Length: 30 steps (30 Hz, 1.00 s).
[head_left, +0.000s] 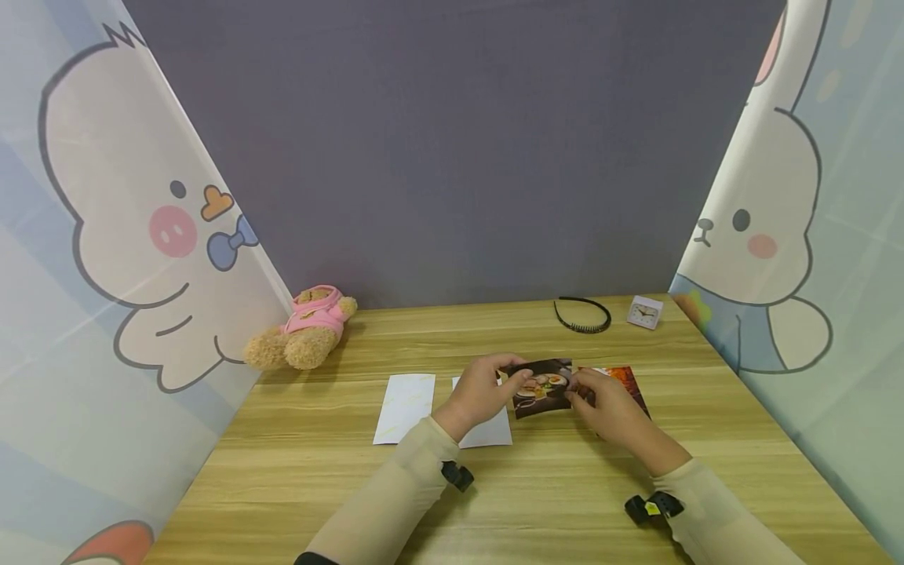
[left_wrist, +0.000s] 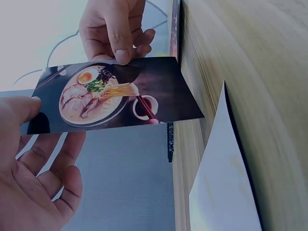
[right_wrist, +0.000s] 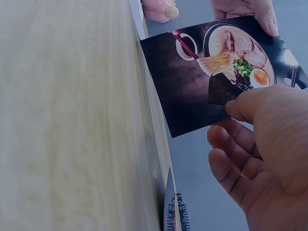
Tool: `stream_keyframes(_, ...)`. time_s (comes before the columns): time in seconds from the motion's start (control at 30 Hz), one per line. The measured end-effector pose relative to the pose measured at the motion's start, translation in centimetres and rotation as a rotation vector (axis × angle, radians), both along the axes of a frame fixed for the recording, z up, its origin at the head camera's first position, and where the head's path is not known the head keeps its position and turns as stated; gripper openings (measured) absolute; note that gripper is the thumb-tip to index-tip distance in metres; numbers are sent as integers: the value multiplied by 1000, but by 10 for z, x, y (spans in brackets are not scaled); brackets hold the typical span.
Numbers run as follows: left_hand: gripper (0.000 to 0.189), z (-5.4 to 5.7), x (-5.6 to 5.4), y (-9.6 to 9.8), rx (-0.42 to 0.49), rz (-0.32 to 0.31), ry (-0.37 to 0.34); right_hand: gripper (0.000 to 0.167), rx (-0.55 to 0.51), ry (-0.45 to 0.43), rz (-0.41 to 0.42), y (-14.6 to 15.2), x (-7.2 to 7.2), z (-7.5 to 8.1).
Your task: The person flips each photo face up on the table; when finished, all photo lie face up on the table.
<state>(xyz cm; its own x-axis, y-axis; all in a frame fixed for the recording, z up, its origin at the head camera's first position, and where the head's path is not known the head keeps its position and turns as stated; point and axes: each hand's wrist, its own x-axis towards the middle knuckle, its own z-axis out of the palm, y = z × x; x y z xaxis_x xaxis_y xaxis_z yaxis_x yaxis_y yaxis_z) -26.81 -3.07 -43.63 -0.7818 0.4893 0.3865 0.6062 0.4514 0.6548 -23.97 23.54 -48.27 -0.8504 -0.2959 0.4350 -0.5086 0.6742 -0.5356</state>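
Both hands hold a photo print of a ramen bowl (head_left: 542, 387) above the table. My left hand (head_left: 482, 394) pinches its left edge, thumb on the picture side. On the opposite edge, my right hand (head_left: 613, 410) grips it between thumb and fingers. The print (left_wrist: 159, 91) shows noodles, a halved egg and a small sauce cup on a dark ground. Under the left hand lies a white sheet (head_left: 489, 431), partly covered by that hand. A red-orange picture (head_left: 628, 379) lies behind the right hand, which hides part of it.
Another white sheet (head_left: 406, 408) lies further left on the wooden table (head_left: 551, 502). A teddy bear in pink (head_left: 314, 322) sits at the back left. Toward the back right are a black headband (head_left: 600, 326) and a small square clock (head_left: 645, 312). A grey panel (head_left: 452, 157) stands behind.
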Motion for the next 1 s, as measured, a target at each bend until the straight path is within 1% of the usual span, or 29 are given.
stream_keyframes(0.17, 29, 1, 1, -1, 8, 2, -23, 17, -15, 13, 5, -1, 1, 1)
stream_keyframes(0.37, 24, 2, -1, -1, 90, -39, -135, 17, -52, 1, -2, -2, 2, 3)
stream_keyframes(0.43, 25, 1, -2, -2, 109, -49, -149, 16, -69, -9, -6, -2, 3, 4)
stream_keyframes(0.57, 19, 0, -4, -2, 89, -56, -116, 12, -113, -30, -11, -1, 4, 4)
stream_keyframes(0.67, 24, -2, -5, -1, 75, -59, -103, 10, -144, -36, -12, 0, 3, 2)
stream_keyframes(0.7, 24, -3, -5, -1, 74, -59, -104, 10, -154, -35, -12, 0, 2, 1)
stream_keyframes(0.8, 10, -5, -6, -1, 73, -60, -110, 8, -175, -26, -7, 1, 1, -1)
stream_keyframes(0.83, 8, -5, -6, -1, 71, -62, -110, 7, -182, -27, -5, 1, 1, -1)
stream_keyframes(1.0, 12, -6, -6, 0, 63, -72, -112, 8, -206, -58, -2, 1, 1, 0)
